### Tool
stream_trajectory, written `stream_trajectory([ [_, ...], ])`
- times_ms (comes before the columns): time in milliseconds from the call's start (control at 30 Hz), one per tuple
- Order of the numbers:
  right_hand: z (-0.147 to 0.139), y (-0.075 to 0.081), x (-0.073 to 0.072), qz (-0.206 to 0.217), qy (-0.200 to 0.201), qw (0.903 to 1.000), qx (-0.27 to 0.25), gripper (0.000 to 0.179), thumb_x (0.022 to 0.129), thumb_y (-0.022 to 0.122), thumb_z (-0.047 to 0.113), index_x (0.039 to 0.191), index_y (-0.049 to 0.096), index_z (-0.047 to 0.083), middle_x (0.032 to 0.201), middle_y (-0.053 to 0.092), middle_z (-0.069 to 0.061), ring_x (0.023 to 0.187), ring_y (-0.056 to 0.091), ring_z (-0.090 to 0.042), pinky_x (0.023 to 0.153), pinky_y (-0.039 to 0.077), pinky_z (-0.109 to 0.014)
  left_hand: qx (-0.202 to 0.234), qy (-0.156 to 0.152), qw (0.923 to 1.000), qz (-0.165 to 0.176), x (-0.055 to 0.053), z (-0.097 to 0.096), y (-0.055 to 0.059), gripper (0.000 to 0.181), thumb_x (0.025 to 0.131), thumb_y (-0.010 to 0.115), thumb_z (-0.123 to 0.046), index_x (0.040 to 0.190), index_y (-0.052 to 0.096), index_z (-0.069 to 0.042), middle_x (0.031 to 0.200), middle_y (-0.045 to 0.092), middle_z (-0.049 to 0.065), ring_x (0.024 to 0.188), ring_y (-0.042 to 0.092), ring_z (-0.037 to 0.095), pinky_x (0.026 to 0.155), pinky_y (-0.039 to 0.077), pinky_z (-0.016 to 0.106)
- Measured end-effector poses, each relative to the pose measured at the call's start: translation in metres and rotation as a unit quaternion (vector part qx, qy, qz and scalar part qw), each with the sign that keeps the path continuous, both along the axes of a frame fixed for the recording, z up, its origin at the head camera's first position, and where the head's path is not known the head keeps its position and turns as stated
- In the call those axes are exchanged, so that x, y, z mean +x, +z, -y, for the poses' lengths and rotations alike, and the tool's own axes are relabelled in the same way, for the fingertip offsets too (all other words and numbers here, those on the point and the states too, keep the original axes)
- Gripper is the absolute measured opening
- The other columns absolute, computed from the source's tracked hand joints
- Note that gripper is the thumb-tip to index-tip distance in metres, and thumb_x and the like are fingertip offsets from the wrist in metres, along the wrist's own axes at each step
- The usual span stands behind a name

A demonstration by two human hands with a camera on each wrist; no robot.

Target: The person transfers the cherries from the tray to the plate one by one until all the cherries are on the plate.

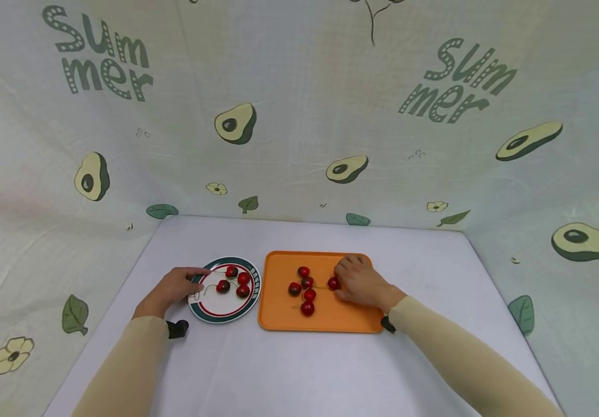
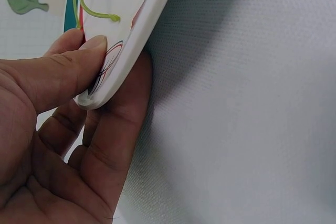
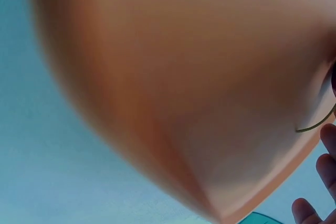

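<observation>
My left hand [image 1: 176,285] pinches the near-left rim of a round white plate [image 1: 216,310] with a green band and a red ring. In the left wrist view the thumb of this hand [image 2: 79,103] lies on top of the plate [image 2: 139,40], fingers underneath. Several dark red cherries [image 1: 243,278] with thin stems lie on the plate. Over the right part of an orange tray [image 1: 278,319], my right hand [image 1: 363,282] holds a cherry [image 1: 333,283] between thumb and fingers, its stem pointing left. In the right wrist view this hand [image 3: 326,171] shows only partly, beside a green stem [image 3: 315,126].
Several more cherries [image 1: 307,295] are clustered left of centre on the tray, which stands just right of the plate. Both rest on a white-covered table [image 1: 278,376]. A printed cloth [image 1: 299,127] with avocados hangs behind and along both sides.
</observation>
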State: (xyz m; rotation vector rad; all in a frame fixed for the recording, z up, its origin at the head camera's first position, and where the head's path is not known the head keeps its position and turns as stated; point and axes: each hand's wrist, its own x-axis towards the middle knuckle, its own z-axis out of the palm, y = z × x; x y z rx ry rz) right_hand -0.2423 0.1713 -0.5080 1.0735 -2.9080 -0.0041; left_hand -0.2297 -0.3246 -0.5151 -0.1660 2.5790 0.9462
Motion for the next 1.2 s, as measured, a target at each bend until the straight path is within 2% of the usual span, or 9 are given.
stream_trajectory([
  [133,-0.0001,-0.0014,-0.0013,0.018,0.001,0.9998,0.002,0.048,0.097,0.071,0.045,0.130,0.066,0.011,0.130,0.065,-0.008,0.131,0.054,-0.033,0.113,0.039,-0.059,0.001,0.005,1.0000,0.006,0.0000,-0.0010,-0.0008,0.047,0.100,0.071,-0.016,0.147,0.064,-0.014,0.144,0.052,0.029,0.118,0.048,0.040,0.091,0.048,0.043],
  [233,-0.0003,-0.0010,-0.0015,0.029,0.008,0.9996,0.000,0.049,0.097,0.071,0.042,0.135,0.065,0.012,0.133,0.065,-0.008,0.131,0.053,-0.033,0.113,0.039,-0.060,0.000,0.005,1.0000,0.004,0.0003,-0.0015,-0.0007,0.048,0.100,0.072,-0.016,0.147,0.064,-0.013,0.141,0.053,0.029,0.116,0.049,0.040,0.088,0.049,0.041],
  [400,-0.0015,-0.0012,-0.0013,0.022,0.012,0.9997,-0.004,0.040,0.098,0.071,0.038,0.127,0.069,0.012,0.130,0.066,-0.008,0.129,0.054,-0.033,0.112,0.040,-0.060,0.004,0.009,0.9999,0.004,0.0011,-0.0034,0.0002,0.048,0.099,0.072,-0.015,0.147,0.063,-0.013,0.136,0.055,0.027,0.112,0.051,0.037,0.080,0.049,0.035],
  [567,-0.0021,-0.0040,-0.0013,0.009,0.008,0.9998,-0.018,0.040,0.098,0.072,0.042,0.124,0.070,0.011,0.126,0.067,-0.008,0.127,0.056,-0.033,0.110,0.042,-0.059,0.004,0.009,1.0000,0.001,0.0009,-0.0030,0.0011,0.048,0.099,0.072,-0.014,0.147,0.063,-0.012,0.133,0.055,0.026,0.110,0.052,0.036,0.078,0.048,0.034],
  [800,-0.0022,-0.0067,-0.0007,0.009,0.001,0.9997,-0.025,0.042,0.098,0.072,0.046,0.121,0.071,0.011,0.120,0.069,-0.006,0.120,0.058,-0.030,0.106,0.045,-0.057,0.002,0.000,1.0000,-0.002,-0.0003,-0.0018,0.0017,0.049,0.100,0.071,-0.015,0.147,0.063,-0.013,0.139,0.054,0.028,0.115,0.050,0.038,0.085,0.047,0.038],
  [1000,-0.0006,-0.0084,-0.0005,0.004,0.003,0.9997,-0.023,0.041,0.099,0.071,0.046,0.121,0.071,0.011,0.118,0.069,-0.006,0.118,0.059,-0.029,0.105,0.046,-0.055,0.000,0.001,1.0000,-0.002,-0.0007,-0.0005,0.0033,0.049,0.100,0.071,-0.017,0.148,0.063,-0.014,0.137,0.054,0.027,0.115,0.049,0.038,0.086,0.047,0.040],
  [1200,0.0010,-0.0045,-0.0018,-0.009,-0.011,0.9993,-0.035,0.039,0.098,0.070,0.042,0.117,0.068,0.008,0.113,0.067,-0.007,0.112,0.057,-0.029,0.105,0.045,-0.055,0.004,0.004,1.0000,0.005,0.0006,0.0004,-0.0014,0.048,0.099,0.072,-0.016,0.146,0.064,-0.014,0.137,0.055,0.027,0.113,0.051,0.037,0.085,0.047,0.039],
])
